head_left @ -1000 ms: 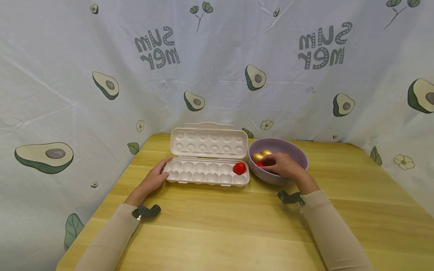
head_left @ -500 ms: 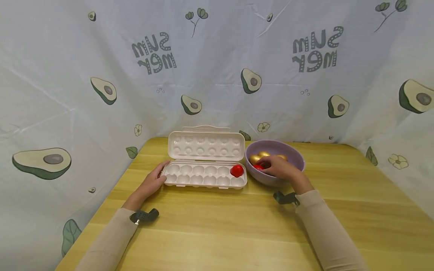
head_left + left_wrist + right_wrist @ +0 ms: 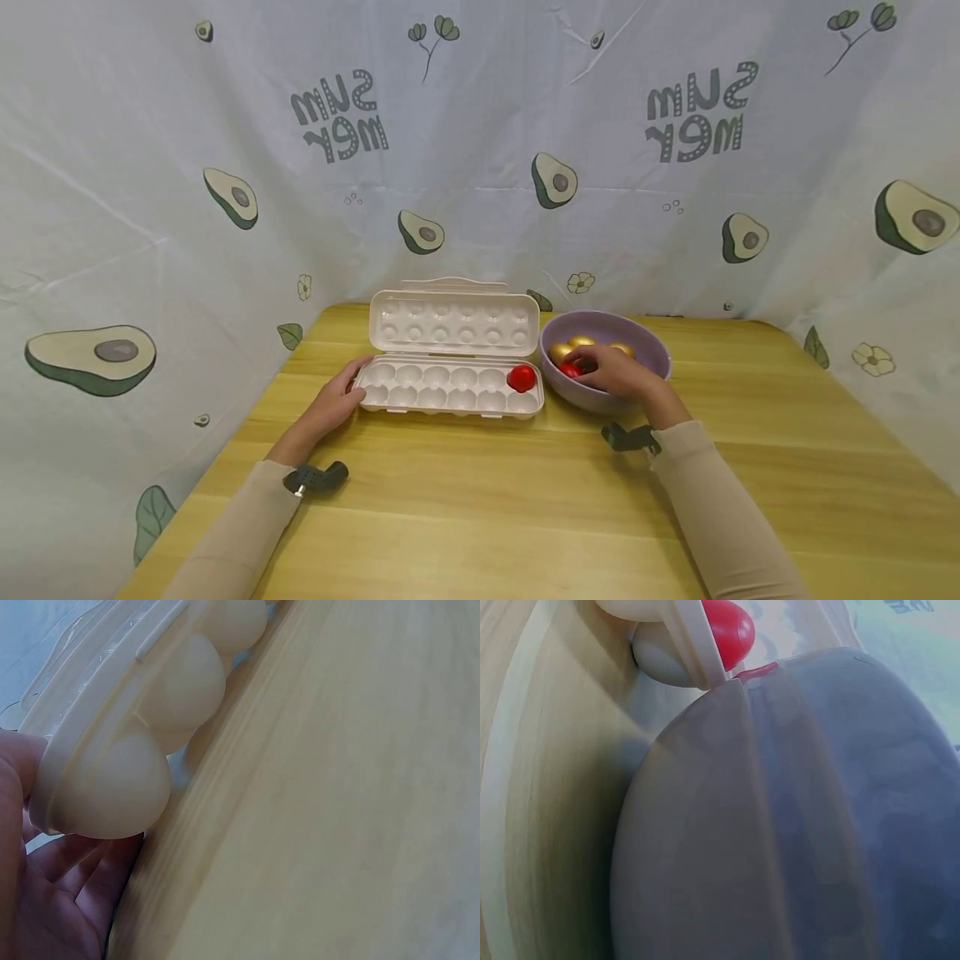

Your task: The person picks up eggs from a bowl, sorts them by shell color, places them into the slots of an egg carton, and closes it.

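A cream plastic egg box (image 3: 435, 376) lies with its lid raised. One red egg (image 3: 522, 378) sits in the back row at its right end. My left hand (image 3: 330, 406) holds the left end, thumb at the rim and fingers around the end and under it, as the left wrist view shows. Inside the purple bowl (image 3: 592, 401), my right hand (image 3: 617, 372) reaches down and pinches another red egg (image 3: 570, 370); its fingertips are partly hidden. Several gold eggs (image 3: 581, 341) lie around it. The bowl's outer wall (image 3: 697, 840) fills the right wrist view, where no hand shows.
The egg box and bowl stand close beside each other at the back of the wooden table (image 3: 465, 500). Behind them hangs a white cloth (image 3: 480, 167) printed with avocados. Dark devices (image 3: 318, 477) are strapped to both wrists.
The view has shifted slightly. My right hand stays in the bowl at the red egg, and another gold egg has come into sight behind it. My left hand keeps holding the egg box.
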### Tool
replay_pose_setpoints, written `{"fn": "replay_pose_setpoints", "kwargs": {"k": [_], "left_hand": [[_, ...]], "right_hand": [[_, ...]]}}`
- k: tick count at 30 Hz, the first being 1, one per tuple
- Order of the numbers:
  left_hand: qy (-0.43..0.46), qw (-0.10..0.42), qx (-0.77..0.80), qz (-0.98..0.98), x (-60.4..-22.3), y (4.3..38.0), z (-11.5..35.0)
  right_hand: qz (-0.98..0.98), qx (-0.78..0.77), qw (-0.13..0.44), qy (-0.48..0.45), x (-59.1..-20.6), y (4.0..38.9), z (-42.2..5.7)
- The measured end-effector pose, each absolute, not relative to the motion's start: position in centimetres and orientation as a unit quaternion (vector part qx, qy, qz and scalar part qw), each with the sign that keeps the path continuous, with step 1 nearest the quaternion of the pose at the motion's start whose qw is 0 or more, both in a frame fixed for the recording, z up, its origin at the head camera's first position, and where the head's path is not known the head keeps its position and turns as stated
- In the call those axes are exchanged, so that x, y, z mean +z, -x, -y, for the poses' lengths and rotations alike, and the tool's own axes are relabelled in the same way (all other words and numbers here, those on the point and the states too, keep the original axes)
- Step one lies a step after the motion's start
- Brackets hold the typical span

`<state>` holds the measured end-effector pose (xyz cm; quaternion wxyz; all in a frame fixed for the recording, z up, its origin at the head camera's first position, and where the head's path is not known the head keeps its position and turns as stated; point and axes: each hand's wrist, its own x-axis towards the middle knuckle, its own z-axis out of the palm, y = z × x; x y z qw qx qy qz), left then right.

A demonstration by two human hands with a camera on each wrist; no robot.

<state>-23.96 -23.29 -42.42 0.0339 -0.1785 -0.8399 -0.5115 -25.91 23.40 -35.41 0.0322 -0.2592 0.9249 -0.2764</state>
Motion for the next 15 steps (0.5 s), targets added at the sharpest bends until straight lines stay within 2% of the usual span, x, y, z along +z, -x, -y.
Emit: {"fn": "replay_pose_setpoints", "kwargs": {"k": [11,15], "left_hand": [[0.172,0.029,-0.508,0.843,-42.3,24.0,23.3],[0.175,0.019,-0.516,0.839,-40.9,22.9,22.7]], "right_hand": [[-0.905,-0.319,0.025,0.280,-35.5,26.0,-23.6],[-0.903,-0.326,0.028,0.280,-35.5,26.1,-23.8]]}}
